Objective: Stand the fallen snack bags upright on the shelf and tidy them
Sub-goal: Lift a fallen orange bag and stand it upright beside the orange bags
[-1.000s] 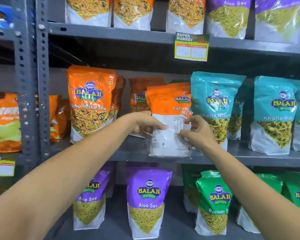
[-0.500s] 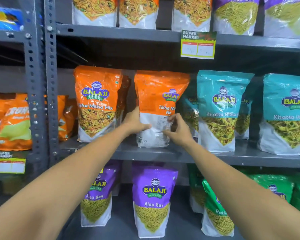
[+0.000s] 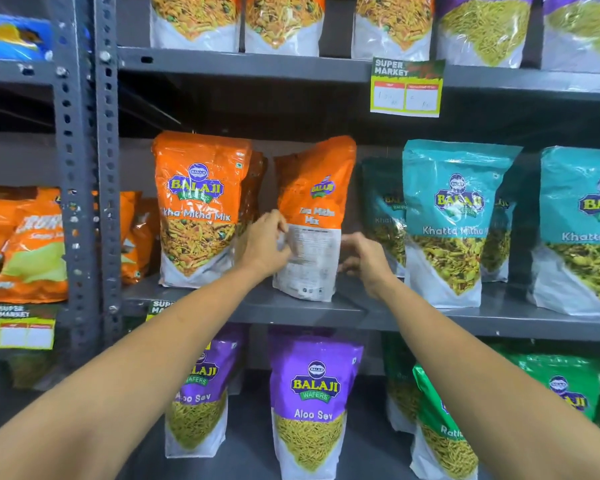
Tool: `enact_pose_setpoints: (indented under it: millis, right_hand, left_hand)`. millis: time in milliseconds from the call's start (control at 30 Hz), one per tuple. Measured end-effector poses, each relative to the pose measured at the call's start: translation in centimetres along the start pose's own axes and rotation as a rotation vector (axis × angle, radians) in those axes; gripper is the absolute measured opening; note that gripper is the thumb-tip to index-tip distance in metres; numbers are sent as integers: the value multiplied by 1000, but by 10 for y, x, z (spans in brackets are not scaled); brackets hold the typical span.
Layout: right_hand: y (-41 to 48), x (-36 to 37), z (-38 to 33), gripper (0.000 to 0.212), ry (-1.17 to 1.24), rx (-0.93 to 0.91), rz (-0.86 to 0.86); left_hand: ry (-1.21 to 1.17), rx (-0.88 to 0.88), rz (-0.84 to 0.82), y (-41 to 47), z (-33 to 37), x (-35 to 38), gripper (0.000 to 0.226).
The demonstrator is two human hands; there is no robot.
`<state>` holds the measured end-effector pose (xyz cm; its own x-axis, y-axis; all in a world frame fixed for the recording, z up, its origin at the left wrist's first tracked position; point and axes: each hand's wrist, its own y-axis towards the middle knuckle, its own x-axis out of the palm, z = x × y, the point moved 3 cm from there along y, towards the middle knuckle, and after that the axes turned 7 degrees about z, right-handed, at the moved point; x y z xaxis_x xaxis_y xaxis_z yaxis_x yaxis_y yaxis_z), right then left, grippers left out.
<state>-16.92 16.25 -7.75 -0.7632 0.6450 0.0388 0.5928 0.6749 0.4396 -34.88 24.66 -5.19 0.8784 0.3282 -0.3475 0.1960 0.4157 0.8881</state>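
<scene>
An orange-and-white plastic Tikha Mitha Mix snack bag [image 3: 310, 223] stands upright, back panel outward, near the front edge of the grey metal shelf [image 3: 326, 311]. The left hand [image 3: 267, 249] pinches its left edge; the right hand [image 3: 362, 261], fingers spread loosely, hovers just beside its right edge.

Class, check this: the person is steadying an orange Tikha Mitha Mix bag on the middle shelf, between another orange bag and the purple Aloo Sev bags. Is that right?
Not quite. The head view shows teal Khatta Mitha bags, not purple Aloo Sev, beside the orange bag on the middle shelf; the other orange bag stands on its other side.
</scene>
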Motion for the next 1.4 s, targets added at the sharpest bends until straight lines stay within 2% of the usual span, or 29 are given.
enact_pose_setpoints:
  millis: [67,100,167,233,333,433,467,533,600,700,767,833,867,933,1000,1067,1100,1167,1300,1400]
  right_hand:
    - [5,3,-3,27,60,67,60]
    - [7,3,-4,26,18,70,80]
    - [8,5,-5,18,-92,28,90]
    - [8,8,-2,11,-82,10,89]
    - [6,12,4,11,34,80,88]
    - [5,11,4,48,169,163,55]
    - [3,11,3,56,239,203,9]
    - [-2,14,-2,52,270,234,-87]
    - [-1,13,-4,43,140,214,-97]
    - [4,3,-4,33,-79,174,-58]
    - [8,-4,-3,24,-185,124,-56]
    - [9,-4,-2,27,-213,79,-75]
    - [9,-2,-1,37,-204,65,-95]
    - [9,3,3,69,-177,64,-144]
    - [8,7,5,101,-172,56,-186]
    - [6,16,4,121,-174,30,-199]
    - [6,21,4,126,-172,17,-189]
    - [8,28,6,125,-172,-5,-149]
    - [9,29,9,118,-200,-18,-73]
    - [6,36,10,114,-203,-18,-32]
  left_hand:
    - [-189,-130,-81,2,1,6,10]
    - [-287,-247,-109,2,0,8,11]
    - [-492,-446,-182,2,-4,10,18]
    - [-576,-517,-267,2,-7,11,41]
    - [-422,-448,-343,-1,-4,12,78]
    - [-242,-377,-334,1,-3,16,97]
    - [-277,-382,-336,2,-4,18,94]
    - [-474,-428,-354,2,-6,21,71]
    - [-704,-535,-366,1,-9,23,54]
    - [-932,-689,-395,4,-19,25,40]
    - [-1061,-717,-484,7,-23,25,29]
    - [-1148,-716,-521,9,-23,23,27]
    - [-1159,-707,-509,11,-22,22,27]
    - [-1133,-658,-434,20,-19,16,28]
    - [-1091,-613,-271,38,-14,4,37]
    - [-1018,-638,-63,57,-11,-13,53]
    - [-959,-640,28,67,-10,-21,52]
    - [-855,-592,152,83,-10,-31,37]
    - [-680,-469,208,107,-8,-42,27]
    - [-663,-457,254,112,-10,-42,21]
